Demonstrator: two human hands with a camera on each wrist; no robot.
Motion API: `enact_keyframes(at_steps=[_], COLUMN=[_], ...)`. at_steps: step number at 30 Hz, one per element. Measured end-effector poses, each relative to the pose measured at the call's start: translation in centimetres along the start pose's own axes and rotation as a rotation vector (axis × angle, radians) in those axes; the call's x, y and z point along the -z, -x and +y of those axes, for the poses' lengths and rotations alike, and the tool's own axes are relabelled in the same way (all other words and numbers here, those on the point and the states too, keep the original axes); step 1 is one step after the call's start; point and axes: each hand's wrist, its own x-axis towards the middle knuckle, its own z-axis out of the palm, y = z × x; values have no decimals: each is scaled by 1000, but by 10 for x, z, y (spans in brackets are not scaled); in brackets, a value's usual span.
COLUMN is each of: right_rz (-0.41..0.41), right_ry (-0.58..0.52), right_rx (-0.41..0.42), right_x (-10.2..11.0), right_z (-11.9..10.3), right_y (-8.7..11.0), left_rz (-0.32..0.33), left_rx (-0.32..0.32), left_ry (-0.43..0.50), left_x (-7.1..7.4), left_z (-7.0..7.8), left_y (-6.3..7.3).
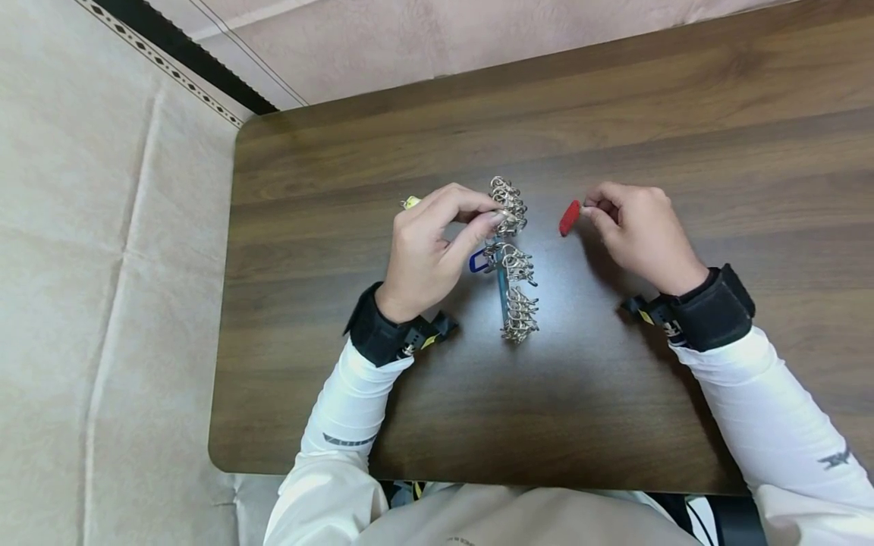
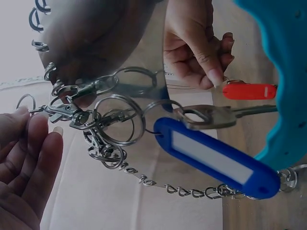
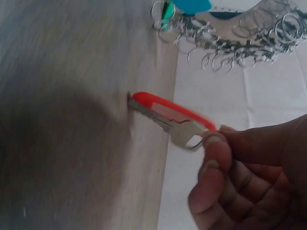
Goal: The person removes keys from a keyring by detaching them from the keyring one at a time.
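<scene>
My right hand [image 1: 645, 231] pinches the ring of a red key tag [image 1: 570, 218], holding it out to the right of a rack of metal clips. A silver key [image 3: 184, 134] hangs beside this tag in the right wrist view. With thumb and fingertips, my left hand [image 1: 430, 250] pinches a small metal swivel clasp [image 2: 64, 112] at the rack. Close by, a blue key tag [image 2: 216, 158] and its key [image 2: 211, 117] hang from a ring. The rack carries many metal rings and clasps [image 1: 520, 315] along its edge.
A turquoise wavy-edged part [image 2: 288, 76] of the rack shows in the left wrist view. A yellow tag [image 1: 410, 202] peeks out behind my left hand, and a green tag [image 3: 167, 14] hangs on the rack. Beneath lies a brown wooden table [image 1: 328, 167], a pale wall behind.
</scene>
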Motion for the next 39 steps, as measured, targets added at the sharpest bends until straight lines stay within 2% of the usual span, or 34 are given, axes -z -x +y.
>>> enact_keyframes(at_steps=[7, 10, 20, 26, 34, 39], right_rz=[-101, -120, -114, -104, -123, -172], right_ry=[28, 25, 35, 27, -8, -32], right_rx=[-46, -67, -110, -94, -87, -114], right_x=[-4, -5, 3, 5, 8, 11], right_z=[10, 13, 18, 19, 10, 8], right_y=[-4, -3, 3, 2, -2, -3], left_rz=[0, -2, -27, -7, 11, 15], left_rx=[9, 12, 38, 29, 41, 52], left_ry=[-8, -4, 13, 12, -29, -25], left_x=[-1, -2, -9, -10, -5, -7], left_z=[0, 1, 4, 5, 6, 7], left_y=[0, -1, -5, -6, -2, -1])
